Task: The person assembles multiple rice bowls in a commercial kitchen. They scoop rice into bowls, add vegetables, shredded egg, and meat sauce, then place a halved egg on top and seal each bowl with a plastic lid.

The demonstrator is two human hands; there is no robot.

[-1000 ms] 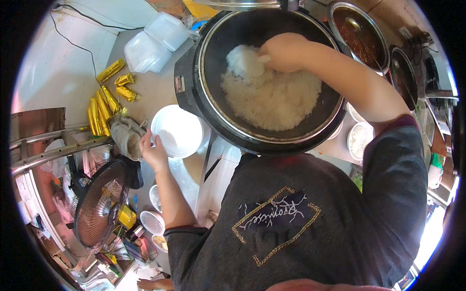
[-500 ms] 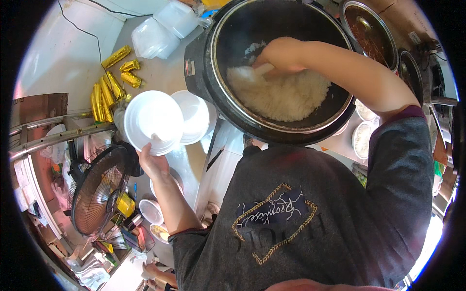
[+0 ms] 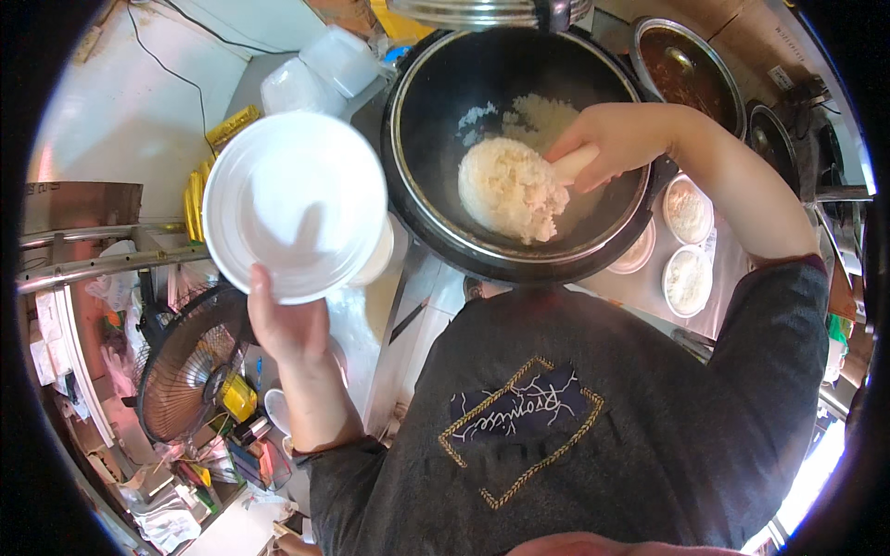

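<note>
Rice (image 3: pixel 510 188) sat heaped on a scoop (image 3: pixel 577 165) over the cooker (image 3: pixel 434 102), right hand (image 3: pixel 619 144) clamped round the scoop's handle; left hand (image 3: pixel 291 320) thumbed the white bowl (image 3: pixel 287 195) rim, hidden fingers presumably supporting beneath.

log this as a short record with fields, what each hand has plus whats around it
left hand: left hand holds a white bowl, thumb over its rim
bowl contents: no food visible
right hand: right hand grips a white scoop by its handle
scoop load: heaped rice
scoop position: above the open black cooker
left side: black fan, gold-wrapped rolls, plastic boxes
</note>
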